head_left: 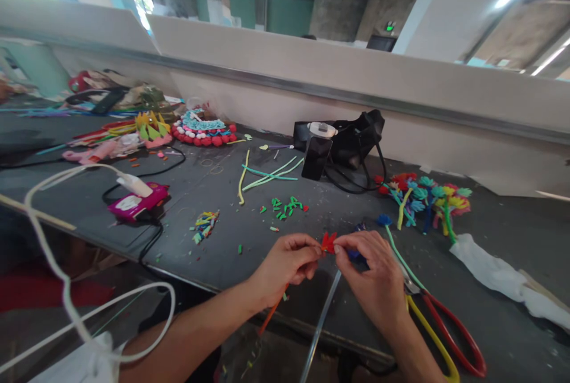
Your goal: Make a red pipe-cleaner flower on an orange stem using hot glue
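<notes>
Near the table's front edge, my left hand (294, 258) pinches the base of a small red flower (328, 243), and an orange-red stem (272, 313) hangs down below that hand. My right hand (371, 264) has its thumb and index finger closed on the flower's right side. Scissors (431, 306) with one red and one yellow handle lie beside my right hand, their blades partly hidden by it. A blue flower on a pale green stem (398, 250) lies near that hand. Green snippets (285, 208) are scattered beyond my hands.
Pipe-cleaner flowers (427, 196) lie at the right, above a white wrapped bundle (490, 267). A phone (316, 157) leans on a black bag (356, 139). At left are a magenta power strip (139, 200) and a looping white cable (65, 279). A clear rod (321, 323) crosses the front edge.
</notes>
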{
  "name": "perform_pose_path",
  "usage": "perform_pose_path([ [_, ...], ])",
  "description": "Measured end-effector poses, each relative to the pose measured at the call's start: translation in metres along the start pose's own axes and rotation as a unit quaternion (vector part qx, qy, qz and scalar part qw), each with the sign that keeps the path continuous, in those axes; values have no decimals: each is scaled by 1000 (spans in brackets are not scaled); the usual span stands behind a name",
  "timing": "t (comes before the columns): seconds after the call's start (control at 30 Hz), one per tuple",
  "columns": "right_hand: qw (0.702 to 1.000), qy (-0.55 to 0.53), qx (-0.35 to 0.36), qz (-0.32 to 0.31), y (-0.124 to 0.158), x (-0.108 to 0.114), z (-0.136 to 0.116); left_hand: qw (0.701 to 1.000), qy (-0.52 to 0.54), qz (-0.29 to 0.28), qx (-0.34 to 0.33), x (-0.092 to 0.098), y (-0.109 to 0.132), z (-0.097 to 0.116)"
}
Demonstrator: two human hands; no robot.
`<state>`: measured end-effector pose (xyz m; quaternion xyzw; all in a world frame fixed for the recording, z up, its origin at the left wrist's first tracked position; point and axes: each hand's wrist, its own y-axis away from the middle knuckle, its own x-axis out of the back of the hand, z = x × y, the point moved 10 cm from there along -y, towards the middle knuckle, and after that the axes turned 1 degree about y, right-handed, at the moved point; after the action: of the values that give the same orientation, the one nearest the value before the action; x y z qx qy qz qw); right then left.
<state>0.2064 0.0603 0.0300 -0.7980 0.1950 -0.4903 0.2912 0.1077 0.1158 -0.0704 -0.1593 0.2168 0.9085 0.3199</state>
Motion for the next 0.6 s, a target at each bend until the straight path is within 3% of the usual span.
perform_pose_path([
  [0.23,999,16,21,-32,-2,-4,-1,999,-23,2,-24,2,-1,3],
  [0.6,1000,3,4,-31,-2,-6,5,1000,12,-12,-4,-1,-3,0],
])
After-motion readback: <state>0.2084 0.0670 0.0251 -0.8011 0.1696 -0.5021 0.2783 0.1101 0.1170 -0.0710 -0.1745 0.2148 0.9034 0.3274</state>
